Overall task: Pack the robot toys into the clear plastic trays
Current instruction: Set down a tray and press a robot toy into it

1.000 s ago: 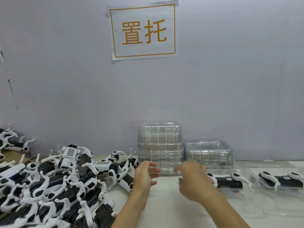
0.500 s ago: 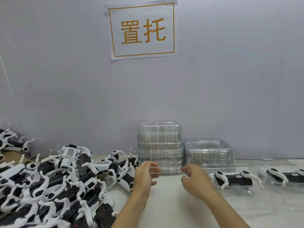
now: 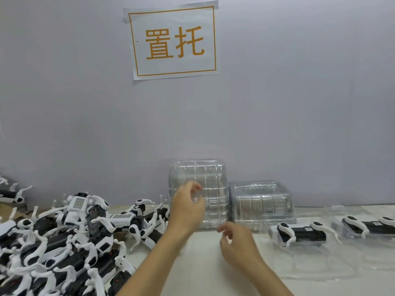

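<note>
Surface [image 3: 205, 263]: carrying everything listed.

Robot toys [image 3: 64, 242]: lying heaped at near left, limbs interlocking; pulling one is likely dragging others off.

Tall stack of trays [image 3: 211, 180]: standing far centre, a lower stack [image 3: 263, 206] just right; thin nested shells are likely lifting in pairs or toppling.

Packed tray [image 3: 299, 232]: sitting at right.

Left hand [image 3: 187, 208]: reaching at the tall stack, fingers loosely curled, holding nothing visible.

Right hand [image 3: 239, 246]: hovering near, relaxed, empty.

Wall sign [image 3: 174, 41]: reading "置托" in orange.
</note>
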Tool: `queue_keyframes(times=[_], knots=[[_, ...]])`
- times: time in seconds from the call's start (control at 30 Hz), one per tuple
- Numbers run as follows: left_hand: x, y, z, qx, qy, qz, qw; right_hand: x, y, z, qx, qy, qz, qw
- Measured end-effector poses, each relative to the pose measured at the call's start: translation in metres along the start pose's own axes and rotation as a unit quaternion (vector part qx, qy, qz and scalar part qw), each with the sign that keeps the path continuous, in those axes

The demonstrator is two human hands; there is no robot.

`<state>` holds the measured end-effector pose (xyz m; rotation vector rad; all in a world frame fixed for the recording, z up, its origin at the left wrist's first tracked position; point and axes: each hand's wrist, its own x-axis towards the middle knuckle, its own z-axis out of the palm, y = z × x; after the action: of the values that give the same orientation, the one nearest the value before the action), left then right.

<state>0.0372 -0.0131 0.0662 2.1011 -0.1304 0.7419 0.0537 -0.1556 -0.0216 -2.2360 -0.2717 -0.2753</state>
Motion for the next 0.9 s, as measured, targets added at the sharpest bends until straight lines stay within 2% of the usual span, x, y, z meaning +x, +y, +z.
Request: queue_keyframes(times=[0.07,0.17,0.3,0.4,0.53,0.63,0.8,0.9], knots=[[0.025,0.006,-0.003,0.084,0.006,0.038,0.996,0.000,0.001,0.005,0.002,-0.025,-0.032,0.999],[0.062,0.009,-0.011,0.203,-0.022,0.061,0.977,0.003,0.005,0.005,0.015,-0.022,-0.044,0.999],[0.092,-0.001,-0.014,0.361,-0.134,0.050,0.921,0.005,0.010,0.005,0.008,-0.035,-0.042,0.998],[0.107,-0.002,-0.020,0.410,-0.186,0.032,0.892,0.007,0.013,0.005,0.012,-0.040,-0.038,0.998],[0.121,0.007,-0.025,0.389,-0.141,0.044,0.910,0.007,0.013,0.006,0.022,-0.045,-0.034,0.998],[0.128,0.018,-0.028,0.353,-0.062,0.038,0.933,0.007,0.014,0.006,0.034,-0.042,-0.035,0.998],[0.129,0.030,-0.026,0.299,0.072,0.094,0.947,0.007,0.015,0.007,0.047,-0.034,-0.038,0.998],[0.111,0.042,-0.021,0.238,0.121,0.129,0.955,0.007,0.014,0.006,0.057,-0.028,-0.041,0.997]])
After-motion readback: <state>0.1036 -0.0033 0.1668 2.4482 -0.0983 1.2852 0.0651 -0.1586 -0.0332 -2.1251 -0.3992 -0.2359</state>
